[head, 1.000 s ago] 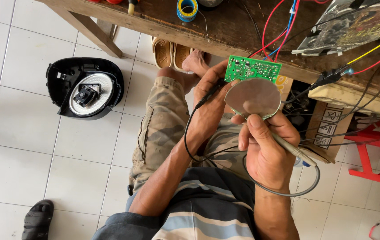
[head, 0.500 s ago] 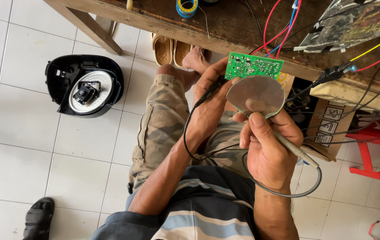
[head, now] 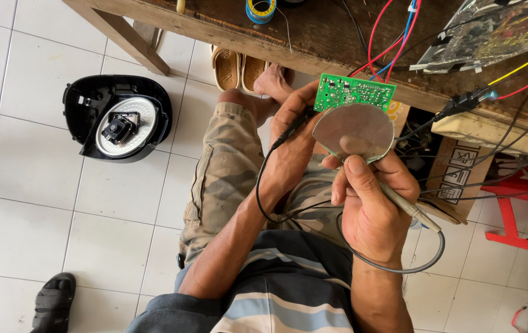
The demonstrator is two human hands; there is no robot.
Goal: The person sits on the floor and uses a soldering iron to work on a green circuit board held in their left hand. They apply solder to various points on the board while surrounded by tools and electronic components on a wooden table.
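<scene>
My left hand (head: 295, 145) holds a green circuit board (head: 353, 92) by its left edge, in front of the bench edge. A thin black probe (head: 285, 132) with a black lead lies pinched in the same hand. A round grey disc (head: 353, 131) sits just under the board, facing me. My right hand (head: 372, 209) grips a slim grey pen-like tool (head: 409, 206) with a grey cable looping below it. Its thumb rests against the disc's lower edge, and the tool's tip is hidden behind the hand.
A wooden workbench (head: 313, 31) carries red, blue and yellow wires (head: 393, 31), a solder spool (head: 259, 9) and a foil-covered board (head: 492, 31). On the tiled floor lie an opened black appliance (head: 119, 117), tan sandals (head: 239, 68) and a black sandal (head: 54, 302). A cardboard box (head: 455, 179) and a red frame (head: 517, 216) stand at right.
Both hands keep the same hold on the board, probe and tool. Only the view shifts slightly.
</scene>
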